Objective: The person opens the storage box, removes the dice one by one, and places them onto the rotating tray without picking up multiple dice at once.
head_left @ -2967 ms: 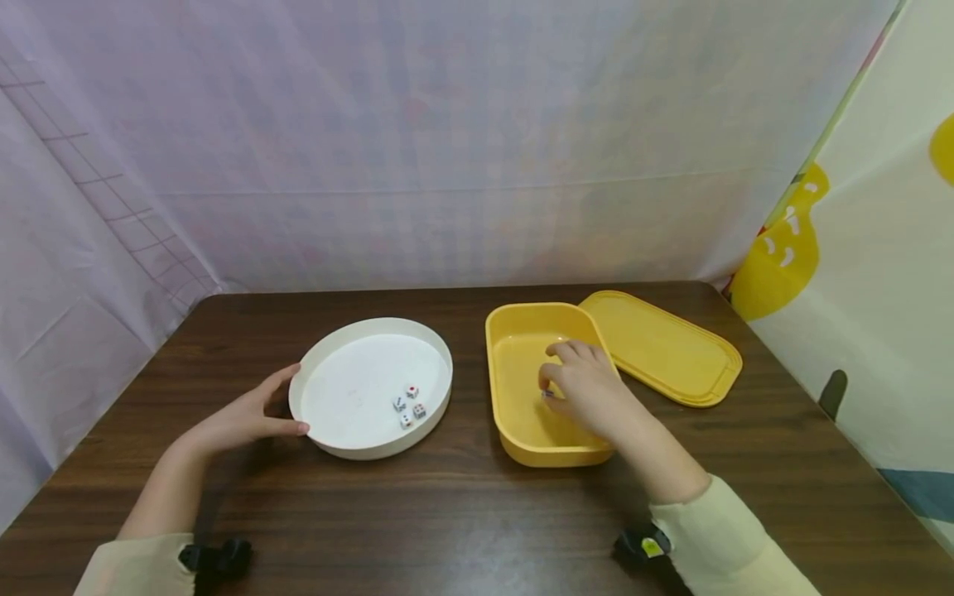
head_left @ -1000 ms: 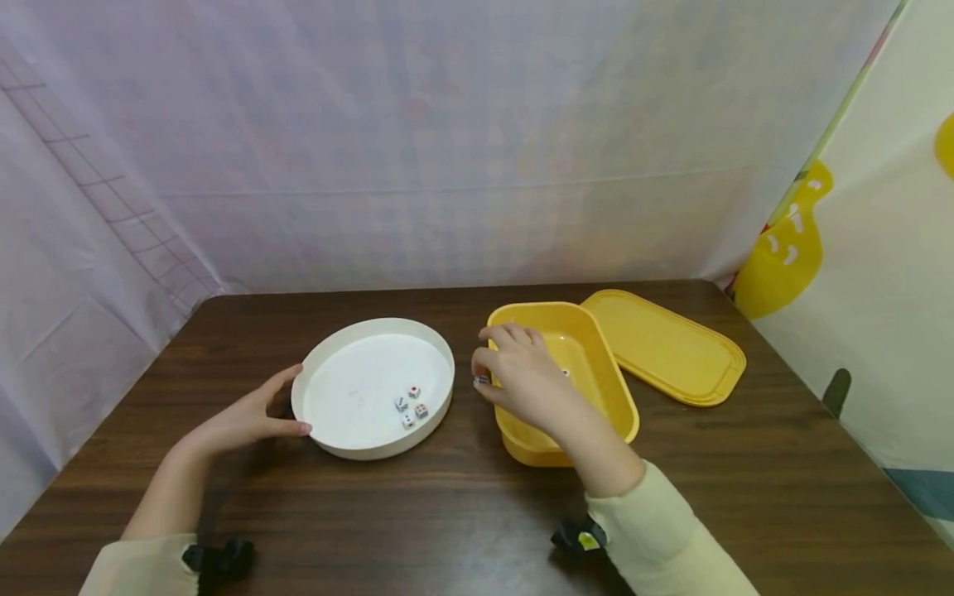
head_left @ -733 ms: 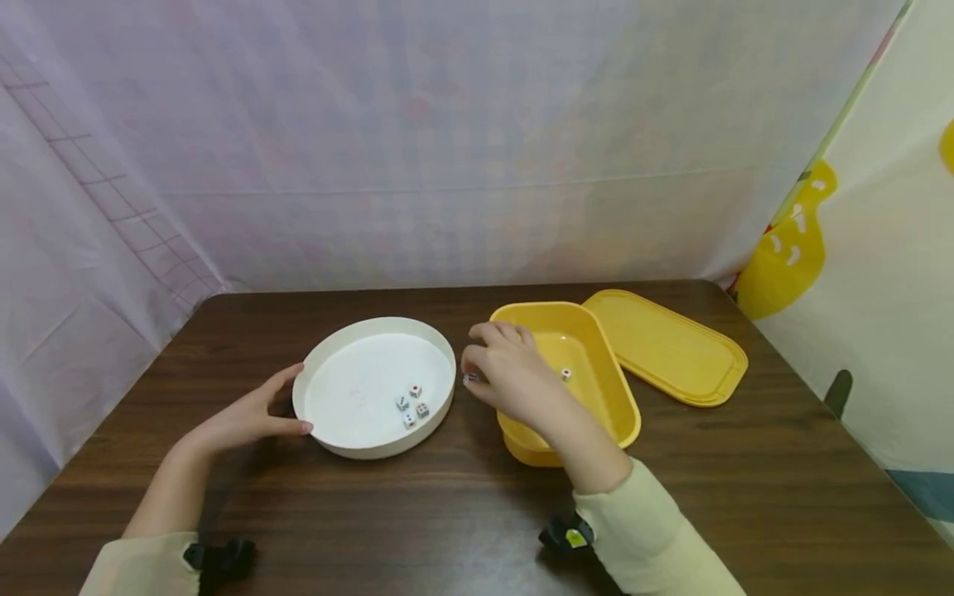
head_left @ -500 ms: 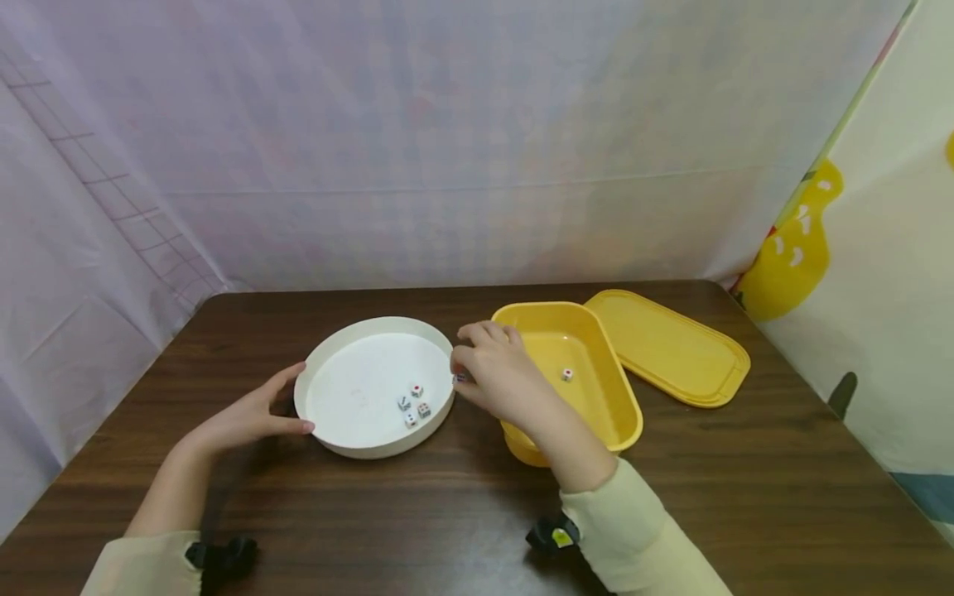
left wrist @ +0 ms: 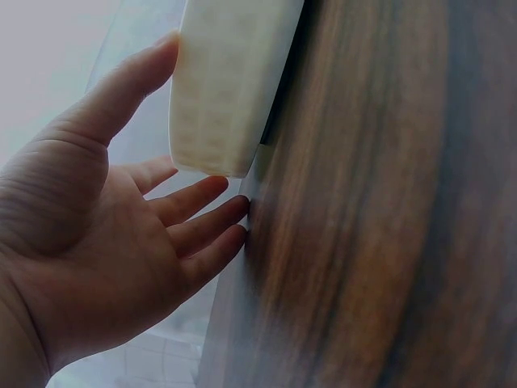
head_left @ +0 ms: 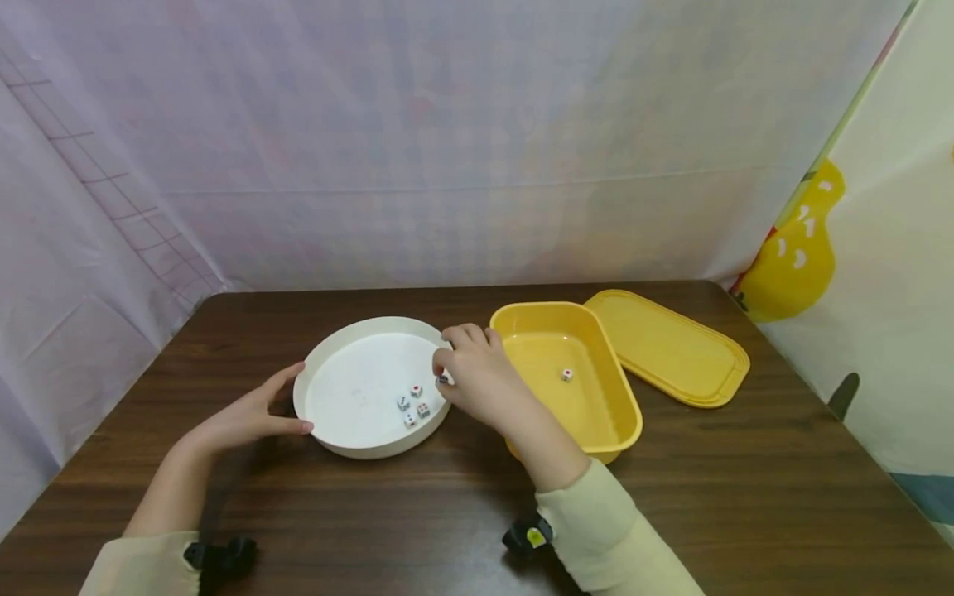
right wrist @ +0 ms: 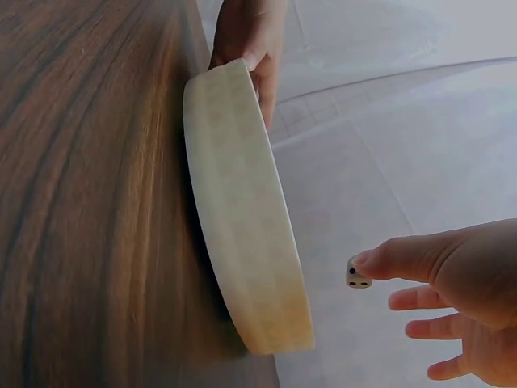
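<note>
A round white tray [head_left: 354,372] with a low rim lies on the table, and several white dice [head_left: 413,406] are grouped in its right part. My left hand [head_left: 242,418] rests against the tray's left side, thumb and fingers spread along the outer wall. In the left wrist view its fingers [left wrist: 198,226] are fairly straight beside the pale wall. Above the tray's right rim, my right hand [head_left: 483,377] pinches a die [right wrist: 358,275] at the thumb tip. Another die [head_left: 567,375] lies inside the yellow box [head_left: 633,418], to the right.
A yellow lid [head_left: 674,348] lies flat behind and right of the box. The dark wooden table [head_left: 402,521] ends at a pale curtain [head_left: 447,165] at the back. Dark straps with small devices [head_left: 527,534] sit at both wrists.
My right hand has come up out of the yellow box with a die and moved left to the tray's right rim. The left hand has stayed at the tray.
</note>
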The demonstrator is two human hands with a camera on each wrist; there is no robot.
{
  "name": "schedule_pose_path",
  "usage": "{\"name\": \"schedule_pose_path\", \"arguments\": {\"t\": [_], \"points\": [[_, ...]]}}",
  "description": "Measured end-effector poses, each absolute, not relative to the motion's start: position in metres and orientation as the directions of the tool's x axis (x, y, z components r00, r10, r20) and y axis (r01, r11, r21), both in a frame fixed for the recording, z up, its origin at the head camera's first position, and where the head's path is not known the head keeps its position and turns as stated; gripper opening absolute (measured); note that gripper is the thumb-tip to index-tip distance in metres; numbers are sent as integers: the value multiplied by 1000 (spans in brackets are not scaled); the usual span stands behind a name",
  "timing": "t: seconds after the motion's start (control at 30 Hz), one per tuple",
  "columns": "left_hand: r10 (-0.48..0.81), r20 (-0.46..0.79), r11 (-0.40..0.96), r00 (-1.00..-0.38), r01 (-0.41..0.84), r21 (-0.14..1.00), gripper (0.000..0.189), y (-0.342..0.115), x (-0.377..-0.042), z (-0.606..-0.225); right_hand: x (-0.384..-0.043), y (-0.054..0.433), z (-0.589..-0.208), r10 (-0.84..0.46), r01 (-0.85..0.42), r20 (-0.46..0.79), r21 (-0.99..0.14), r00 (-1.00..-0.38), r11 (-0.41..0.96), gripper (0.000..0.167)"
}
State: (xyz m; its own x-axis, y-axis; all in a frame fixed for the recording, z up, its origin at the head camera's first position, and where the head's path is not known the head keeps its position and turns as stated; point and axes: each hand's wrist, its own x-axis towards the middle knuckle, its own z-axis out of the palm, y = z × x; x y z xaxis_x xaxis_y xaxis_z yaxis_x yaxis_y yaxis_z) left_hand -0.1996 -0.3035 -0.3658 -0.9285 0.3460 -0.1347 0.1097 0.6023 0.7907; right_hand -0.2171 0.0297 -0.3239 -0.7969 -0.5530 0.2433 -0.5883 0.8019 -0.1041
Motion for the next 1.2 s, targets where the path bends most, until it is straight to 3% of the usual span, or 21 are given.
{"name": "schedule_pose_path", "arguments": {"t": [1.2], "points": [[340, -138, 612, -930, 108, 784, 104, -304, -199, -365, -223, 24, -349, -589, -621, 249, -72, -769, 781, 8]]}}
